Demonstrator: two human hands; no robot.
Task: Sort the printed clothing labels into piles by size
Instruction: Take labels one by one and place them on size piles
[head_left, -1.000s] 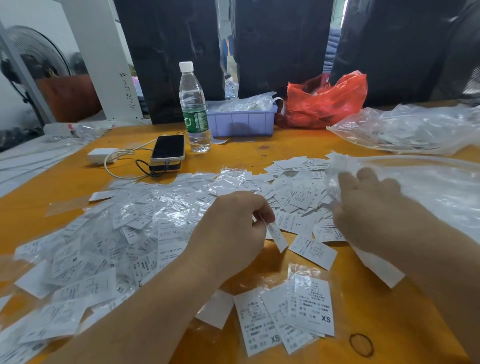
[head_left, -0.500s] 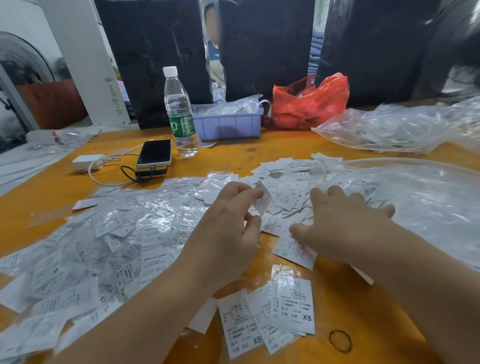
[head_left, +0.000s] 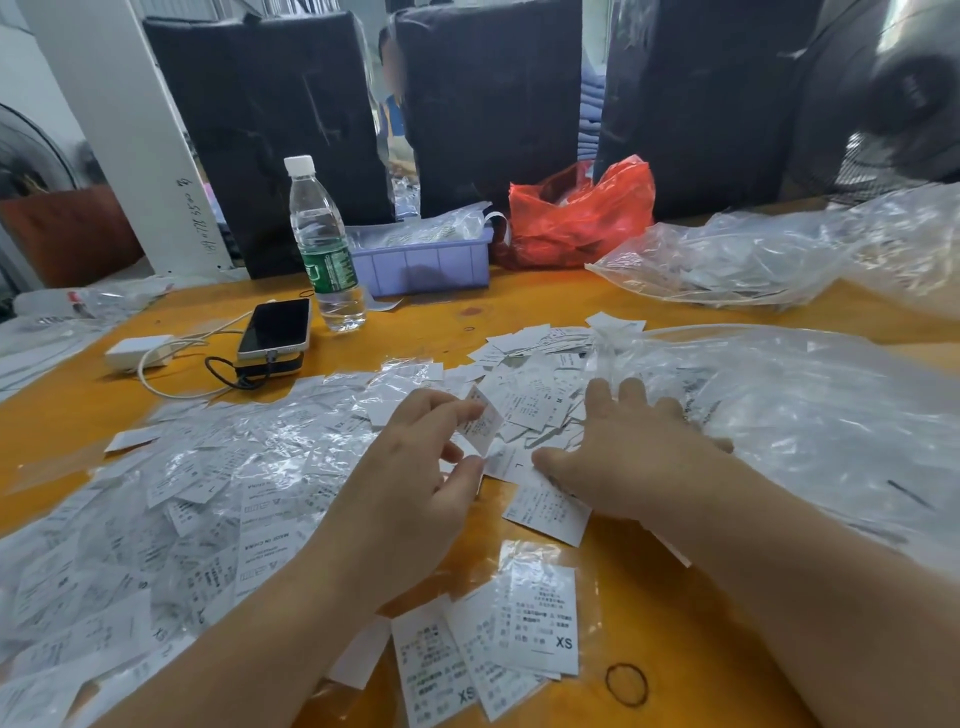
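Label (head_left: 480, 423) pinched between left hand (head_left: 415, 478) thumb and forefinger over loose labels (head_left: 535, 400), right hand (head_left: 623, 447) flat, fingers spread, pressing on them, XS pile (head_left: 540, 623) nearby.

Paper, film and lacquered wood

The table (head_left: 467, 312) across the frame shows orange wood with a smooth, slightly glossy finish; the labels (head_left: 540, 405) at centre are matt white paper with black print; those at lower left (head_left: 182, 519) lie in glossy, crinkled clear film sleeves; the clear bags (head_left: 779, 415) at right are thin shiny plastic, wrinkled; the red bag (head_left: 582, 218) at upper centre is glossy crumpled plastic; the bottle (head_left: 322, 244) is clear smooth plastic; the tray (head_left: 421, 265) is matt lilac plastic; the phone (head_left: 275, 327) has a glossy black screen.
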